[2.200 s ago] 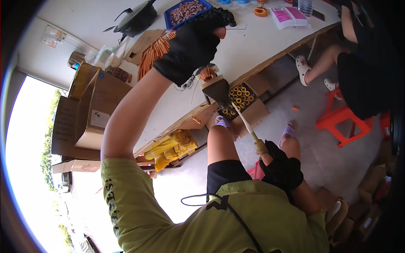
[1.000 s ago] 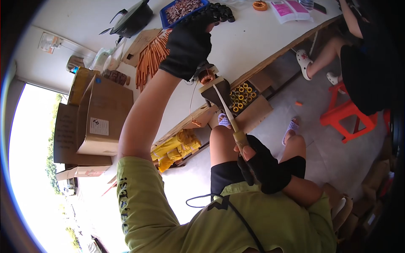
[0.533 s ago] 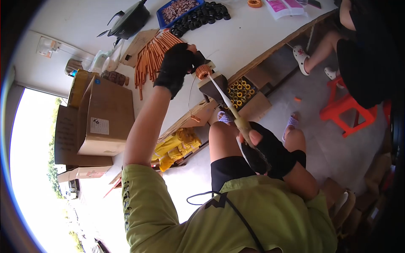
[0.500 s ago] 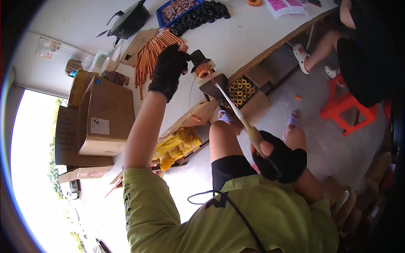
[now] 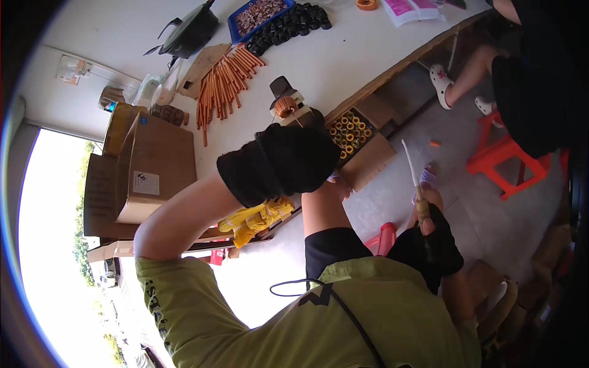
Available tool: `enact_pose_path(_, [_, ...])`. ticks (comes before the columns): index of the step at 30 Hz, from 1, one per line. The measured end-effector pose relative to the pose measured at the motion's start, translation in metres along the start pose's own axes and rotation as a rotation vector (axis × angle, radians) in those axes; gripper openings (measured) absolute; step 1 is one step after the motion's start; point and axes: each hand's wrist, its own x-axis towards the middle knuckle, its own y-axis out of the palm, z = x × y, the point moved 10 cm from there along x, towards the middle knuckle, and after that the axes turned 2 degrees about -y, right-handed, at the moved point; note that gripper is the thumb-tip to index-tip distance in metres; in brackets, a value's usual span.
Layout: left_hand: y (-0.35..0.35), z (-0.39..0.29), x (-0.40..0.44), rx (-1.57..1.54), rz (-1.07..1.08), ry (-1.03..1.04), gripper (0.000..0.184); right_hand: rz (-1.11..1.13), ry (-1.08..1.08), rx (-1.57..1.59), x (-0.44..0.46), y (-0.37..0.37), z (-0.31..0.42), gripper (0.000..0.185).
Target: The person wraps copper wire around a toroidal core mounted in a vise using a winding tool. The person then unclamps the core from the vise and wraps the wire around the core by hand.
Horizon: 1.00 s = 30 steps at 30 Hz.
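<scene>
A ring-shaped coil wound with copper wire [image 5: 285,107] sits in a small black and pale holder [image 5: 283,87] at the table's edge. Just below it, my left hand [image 5: 285,161], in a black glove, is bent in front of the lower part of the holder; its fingers are hidden behind the glove's back. Low on the right, my right hand [image 5: 432,242], also gloved with the thumb bare, is closed round the handle of a hook tool [image 5: 410,161]. The tool's thin white shaft points up, apart from the coil.
Copper-coloured rods [image 5: 224,80] lie fanned out on the table [image 5: 343,61], near black round parts [image 5: 294,27] and a blue tray [image 5: 232,27]. Below the edge stands a box of yellow rings [image 5: 350,135]. Cardboard boxes [image 5: 162,165] are at left; another person sits by a red stool [image 5: 509,159].
My left hand has come down from beside the rods to below the coil. My right hand has drawn back to the right, and the hook tool's tip has left the coil.
</scene>
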Motion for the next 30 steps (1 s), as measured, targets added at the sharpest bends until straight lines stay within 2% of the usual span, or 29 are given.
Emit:
enact_pose_path(2, [0.009, 0.015, 0.016, -0.015, 0.089, -0.039, 0.016, 0.036, -0.183, 0.141, 0.002, 0.010, 0.030, 0.026])
enact_pose_path(4, [0.015, 0.043, 0.037, -0.029, 0.201, -0.112, 0.014, 0.072, -0.113, 0.093, 0.011, 0.021, 0.028, 0.029])
enact_pose_path(5, [0.026, 0.069, 0.041, -0.062, 0.231, -0.247, 0.014, 0.066, -0.130, 0.049, 0.013, 0.027, 0.039, 0.033])
enact_pose_path(7, [0.053, 0.114, 0.038, -0.343, 0.260, -0.416, 0.008, 0.256, 0.011, 0.271, 0.015, 0.047, 0.052, 0.034])
enact_pose_path(9, [0.072, 0.138, 0.033, -0.608, 0.277, -0.531, 0.005, 0.319, 0.107, 0.344, 0.015, 0.060, 0.046, 0.031])
enact_pose_path(11, [0.086, 0.146, 0.028, -0.795, 0.355, -0.588, 0.014, 0.299, -0.071, 0.114, 0.027, 0.068, 0.035, 0.035])
enact_pose_path(14, [0.066, 0.144, 0.030, -0.881, 0.237, -0.524, 0.015, 0.216, -0.144, -0.114, 0.028, 0.073, 0.018, 0.041])
enact_pose_path(15, [0.064, 0.144, 0.027, -0.870, 0.289, -0.599, 0.009, 0.197, -0.158, -0.207, 0.026, 0.073, 0.015, 0.044])
enact_pose_path(16, [0.058, 0.141, 0.025, -0.859, 0.343, -0.674, 0.009, 0.208, -0.201, -0.163, 0.023, 0.075, 0.018, 0.038])
enact_pose_path(17, [0.056, 0.141, 0.020, -0.846, 0.396, -0.748, 0.014, 0.218, -0.245, -0.118, 0.020, 0.077, 0.022, 0.033])
enact_pose_path(19, [0.044, 0.133, 0.025, -0.750, 0.359, -0.587, 0.015, 0.093, -0.552, -0.361, 0.012, 0.074, 0.056, 0.028])
enact_pose_path(21, [0.038, 0.129, 0.030, -0.692, 0.304, -0.451, 0.016, -0.197, -1.061, -0.939, -0.021, 0.084, 0.099, 0.029])
enact_pose_path(23, [0.044, 0.131, 0.032, -0.670, 0.226, -0.340, 0.015, -0.138, -1.014, -0.779, -0.019, 0.086, 0.086, 0.032])
enact_pose_path(24, [0.050, 0.136, 0.032, -0.709, 0.197, -0.377, 0.010, -0.042, -0.880, -0.612, -0.009, 0.084, 0.083, 0.034])
enact_pose_path(25, [0.059, 0.138, 0.033, -0.749, 0.170, -0.415, 0.009, 0.025, -0.743, -0.441, 0.000, 0.082, 0.079, 0.035])
enact_pose_path(27, [0.074, 0.148, 0.028, -0.822, 0.163, -0.499, 0.012, 0.275, -0.243, 0.065, 0.015, 0.089, 0.053, 0.037])
enact_pose_path(29, [0.089, 0.158, 0.017, -0.886, 0.212, -0.590, 0.012, 0.127, -0.592, -0.343, 0.005, 0.089, 0.072, 0.042])
enact_pose_path(30, [0.096, 0.165, 0.007, -0.875, 0.234, -0.726, 0.011, 0.071, -0.706, -0.440, 0.000, 0.090, 0.081, 0.043])
